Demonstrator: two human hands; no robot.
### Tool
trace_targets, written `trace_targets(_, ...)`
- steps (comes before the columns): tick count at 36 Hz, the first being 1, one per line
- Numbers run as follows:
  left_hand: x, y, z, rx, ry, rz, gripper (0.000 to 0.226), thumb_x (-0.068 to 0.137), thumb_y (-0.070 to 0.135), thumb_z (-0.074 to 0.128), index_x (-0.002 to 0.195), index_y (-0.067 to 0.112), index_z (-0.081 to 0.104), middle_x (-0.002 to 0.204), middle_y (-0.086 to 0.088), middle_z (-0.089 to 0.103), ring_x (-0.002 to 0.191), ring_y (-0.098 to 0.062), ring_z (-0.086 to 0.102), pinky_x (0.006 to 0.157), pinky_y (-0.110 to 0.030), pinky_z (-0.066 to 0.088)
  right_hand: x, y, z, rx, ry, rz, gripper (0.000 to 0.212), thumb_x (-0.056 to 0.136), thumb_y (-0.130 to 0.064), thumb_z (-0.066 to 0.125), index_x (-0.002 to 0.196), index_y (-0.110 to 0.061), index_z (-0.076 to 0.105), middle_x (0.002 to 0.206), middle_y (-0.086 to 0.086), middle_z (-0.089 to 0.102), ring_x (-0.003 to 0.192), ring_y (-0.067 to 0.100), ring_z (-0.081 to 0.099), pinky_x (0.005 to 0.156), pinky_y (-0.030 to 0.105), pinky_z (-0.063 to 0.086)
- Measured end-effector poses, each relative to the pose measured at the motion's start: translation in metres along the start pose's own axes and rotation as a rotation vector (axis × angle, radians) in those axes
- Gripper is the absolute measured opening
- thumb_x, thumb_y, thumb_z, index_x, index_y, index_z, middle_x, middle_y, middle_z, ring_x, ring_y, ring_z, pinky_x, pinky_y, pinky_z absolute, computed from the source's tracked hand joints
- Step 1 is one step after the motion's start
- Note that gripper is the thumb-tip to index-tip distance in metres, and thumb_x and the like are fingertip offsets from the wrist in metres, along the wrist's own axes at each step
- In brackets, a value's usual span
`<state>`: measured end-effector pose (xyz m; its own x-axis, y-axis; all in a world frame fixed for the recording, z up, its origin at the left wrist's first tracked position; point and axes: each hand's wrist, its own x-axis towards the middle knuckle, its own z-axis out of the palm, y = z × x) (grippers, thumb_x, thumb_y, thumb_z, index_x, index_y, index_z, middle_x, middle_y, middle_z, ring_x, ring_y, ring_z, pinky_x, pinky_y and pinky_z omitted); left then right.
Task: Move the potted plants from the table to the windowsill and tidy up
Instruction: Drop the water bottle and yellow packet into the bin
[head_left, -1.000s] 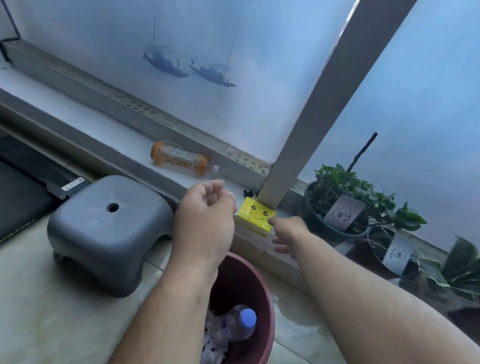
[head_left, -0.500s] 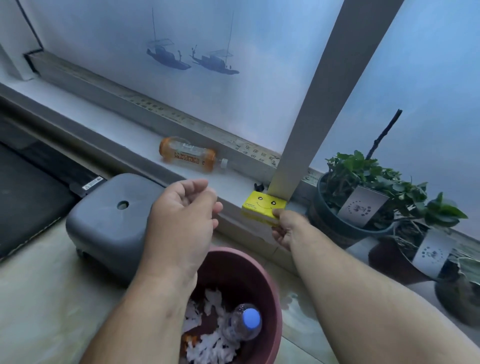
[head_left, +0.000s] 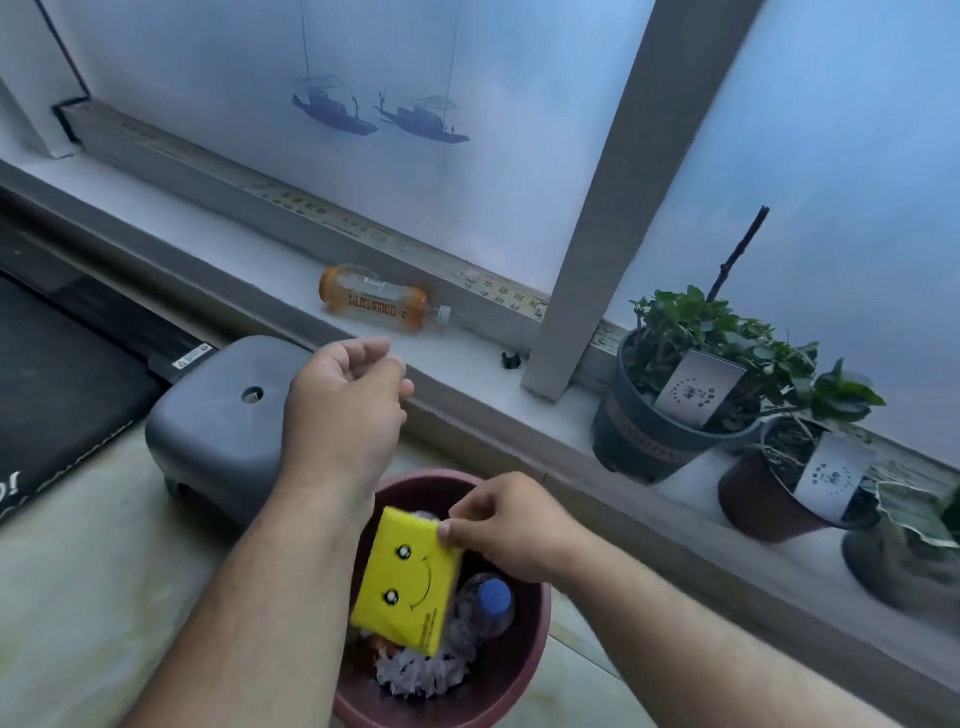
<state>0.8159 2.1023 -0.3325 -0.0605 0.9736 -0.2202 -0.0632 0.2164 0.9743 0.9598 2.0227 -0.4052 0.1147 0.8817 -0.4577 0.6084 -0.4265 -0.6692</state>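
Off the grey windowsill (head_left: 467, 374) comes the yellow smiley-face tissue pack (head_left: 402, 579), right hand (head_left: 511, 527) fingers pinching it over the maroon round bin (head_left: 524, 670) (left hand (head_left: 345, 410) loosely curled, holding nothing).

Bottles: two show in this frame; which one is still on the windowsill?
The orange-labelled bottle, lying on its side on the windowsill with its white cap pointing right. The other, the blue-capped bottle, sits inside the maroon bin on the floor.
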Motion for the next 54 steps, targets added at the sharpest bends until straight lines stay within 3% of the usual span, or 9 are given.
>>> trace_targets(8,0.002,-0.008,-0.024,0.194,-0.008,0.030,0.012,0.093,0.021,0.064,0.103,0.026,0.067,0.094,0.006,0.070,0.095,-0.016,0.071,0.089,-0.042,0.059,-0.021,0.037,-0.008,0.055,0.304,0.126,0.017,0.090,-0.039,0.072,0.088,-0.024,0.077,0.082,-0.008,0.076,0.076,0.007,0.067,0.071,0.029,0.054)
trace_targets(15,0.010,-0.053,-0.059,0.997,-0.280,-0.054,0.045,0.095,0.032,0.062,0.136,0.014,0.058,0.137,-0.004,0.063,0.127,-0.023,0.058,0.103,-0.031,0.043,-0.070,0.080,0.020,0.399,0.318,0.434,0.025,0.091,-0.028,0.065,0.074,-0.010,0.062,0.071,0.010,0.067,0.066,0.021,0.060,0.062,0.044,0.053)
trace_targets(17,0.010,-0.063,-0.070,1.244,-0.415,-0.130,0.044,0.095,0.035,0.059,0.134,0.015,0.059,0.132,-0.006,0.065,0.118,-0.025,0.063,0.093,-0.031,0.050,-0.080,0.080,0.034,0.566,0.215,0.479,0.024,0.094,-0.027,0.062,0.075,-0.014,0.056,0.072,0.011,0.055,0.062,0.022,0.054,0.056,0.037,0.043)
trace_targets(20,0.009,-0.071,-0.082,1.350,-0.537,-0.302,0.019,0.098,0.026,0.051,0.103,0.014,0.065,0.094,-0.013,0.072,0.071,-0.027,0.065,0.056,-0.028,0.053,-0.087,0.075,0.050,0.627,0.121,0.504,0.026,0.102,-0.029,0.056,0.085,-0.010,0.061,0.081,0.011,0.067,0.063,0.022,0.067,0.056,0.032,0.049)
trace_targets(24,0.013,-0.080,-0.086,1.281,-0.531,-0.383,0.017,0.097,0.014,0.049,0.093,0.005,0.064,0.088,-0.023,0.073,0.070,-0.035,0.073,0.061,-0.046,0.063,-0.086,0.074,0.064,0.661,0.184,0.460,0.022,0.103,-0.020,0.054,0.090,-0.003,0.059,0.077,0.016,0.068,0.065,0.026,0.069,0.053,0.032,0.051)
trace_targets(29,0.018,-0.087,-0.088,1.115,-0.495,-0.429,0.022,0.102,0.011,0.047,0.086,0.006,0.062,0.060,-0.013,0.056,0.044,-0.025,0.052,0.055,-0.035,0.053,-0.086,0.073,0.073,0.703,0.300,0.424,0.012,0.102,-0.017,0.055,0.095,-0.010,0.062,0.071,0.016,0.069,0.063,0.025,0.058,0.050,0.029,0.047)
trace_targets(36,0.023,-0.095,-0.065,0.977,-0.430,-0.325,0.019,0.102,0.017,0.048,0.094,0.012,0.064,0.074,-0.014,0.070,0.054,-0.029,0.064,0.050,-0.035,0.058,-0.065,0.075,0.056,0.714,0.367,0.462,0.017,0.104,-0.017,0.051,0.095,-0.012,0.064,0.077,0.017,0.063,0.067,0.027,0.056,0.057,0.035,0.045)
trace_targets(40,0.026,-0.098,-0.047,0.915,-0.415,-0.269,0.021,0.099,0.014,0.048,0.093,0.016,0.067,0.079,-0.013,0.075,0.070,-0.032,0.074,0.070,-0.047,0.064,-0.043,0.082,0.034,0.726,0.373,0.494,0.023,0.104,-0.021,0.046,0.098,-0.013,0.066,0.079,0.011,0.060,0.069,0.024,0.052,0.058,0.034,0.045)
trace_targets(54,0.042,-0.120,-0.022,0.505,-0.341,-0.297,0.029,0.104,0.012,0.048,0.110,0.033,0.068,0.098,-0.005,0.077,0.084,-0.028,0.076,0.081,-0.048,0.063,-0.013,0.078,-0.005,0.752,0.428,0.541,0.030,0.103,-0.019,0.039,0.100,-0.015,0.069,0.083,0.013,0.066,0.075,0.028,0.059,0.068,0.038,0.050)
